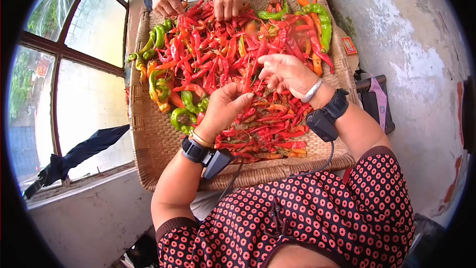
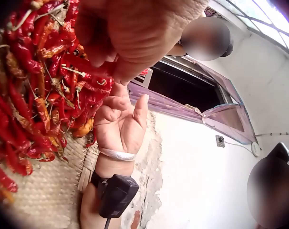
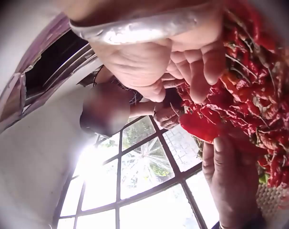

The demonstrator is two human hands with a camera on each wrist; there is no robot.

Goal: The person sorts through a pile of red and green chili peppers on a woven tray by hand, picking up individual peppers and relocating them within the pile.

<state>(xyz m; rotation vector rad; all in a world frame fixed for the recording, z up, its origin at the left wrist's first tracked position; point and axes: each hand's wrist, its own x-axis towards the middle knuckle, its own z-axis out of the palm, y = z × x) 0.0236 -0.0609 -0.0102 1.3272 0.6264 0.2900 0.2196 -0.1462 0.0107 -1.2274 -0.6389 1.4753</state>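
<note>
My left hand point(image 1: 224, 110) pinches a red chili pepper point(image 3: 200, 125) between thumb and fingers, low over the heap. Beside it on the right, my right hand point(image 1: 288, 75) hovers with its palm turned up and fingers loosely bent; nothing shows in it in the left wrist view. Under both hands spreads a heap of red chili peppers point(image 1: 218, 62), many wrinkled, with thin stems. They lie in a large woven tray point(image 1: 166, 151). Curled green peppers point(image 1: 182, 117) lie along the heap's left side, and another long green pepper point(image 1: 326, 27) is at the upper right.
Across the tray, another person's two hands point(image 1: 227, 1) reach into the peppers. A barred window point(image 1: 91, 15) and a folded dark umbrella point(image 1: 89, 150) are on the left. A peeling wall point(image 1: 411, 59) rises on the right, with a small red box point(image 1: 349, 46) by the tray's edge.
</note>
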